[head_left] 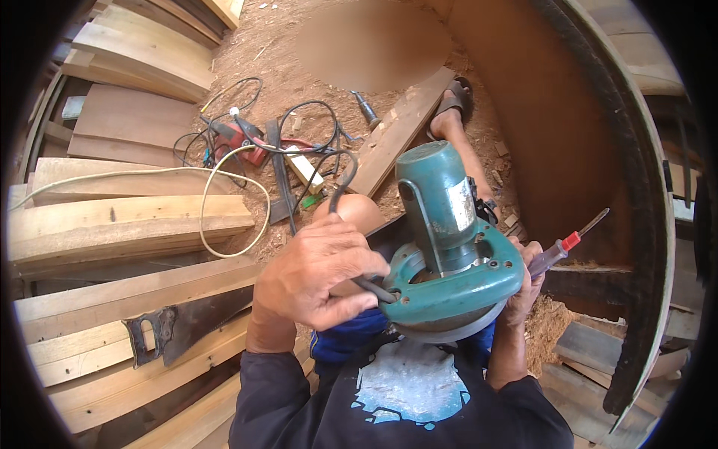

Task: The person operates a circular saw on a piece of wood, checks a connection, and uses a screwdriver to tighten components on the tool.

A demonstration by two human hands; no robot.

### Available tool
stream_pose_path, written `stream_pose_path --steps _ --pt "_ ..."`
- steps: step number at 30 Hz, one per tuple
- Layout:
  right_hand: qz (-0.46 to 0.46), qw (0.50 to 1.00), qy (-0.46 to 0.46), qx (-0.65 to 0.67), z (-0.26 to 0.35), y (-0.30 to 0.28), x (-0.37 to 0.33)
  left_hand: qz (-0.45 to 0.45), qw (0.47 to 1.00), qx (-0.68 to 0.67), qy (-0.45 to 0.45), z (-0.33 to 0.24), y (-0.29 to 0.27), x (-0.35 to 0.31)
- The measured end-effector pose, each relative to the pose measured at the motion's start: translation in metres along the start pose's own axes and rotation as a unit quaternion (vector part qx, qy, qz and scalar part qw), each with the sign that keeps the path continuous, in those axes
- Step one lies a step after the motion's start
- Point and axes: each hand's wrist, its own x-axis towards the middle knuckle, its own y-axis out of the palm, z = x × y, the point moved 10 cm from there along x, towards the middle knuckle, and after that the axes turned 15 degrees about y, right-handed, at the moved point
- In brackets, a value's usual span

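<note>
A teal corded power tool (464,277), which looks like a circular saw, sits tilted above my lap with its motor housing pointing up and away. My left hand (321,269) is at its left side, thumb and fingers closed round the black power cord (374,289) where it enters the handle. At the far right side, my right hand (527,284) grips a screwdriver (552,256) with a translucent purplish handle and red collar, its blade pointing up and right. That hand also seems to steady the saw, though the saw partly hides its fingers.
Wooden planks (127,224) lie stacked at left, with a handsaw (187,325) on them. A red power tool (247,142) lies among tangled cords on the sawdust-covered floor. Another screwdriver-like tool (365,110) rests by a board (396,135). A large curved panel (553,112) stands at right.
</note>
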Motion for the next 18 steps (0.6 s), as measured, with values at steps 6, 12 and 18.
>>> stream_pose_path --steps 6,12,18 --pt "0.002 1.000 0.007 -0.016 0.000 0.000 -0.001 -0.016 1.000 -0.001 0.019 0.006 -0.005 -0.014" --pt "0.008 1.000 0.015 -0.008 -0.004 -0.004 -0.001 -0.058 0.998 -0.032 0.024 0.005 -0.007 -0.018" --pt "0.006 1.000 -0.004 -0.024 -0.002 -0.006 0.000 -0.044 0.997 -0.043 0.040 0.002 -0.005 -0.012"
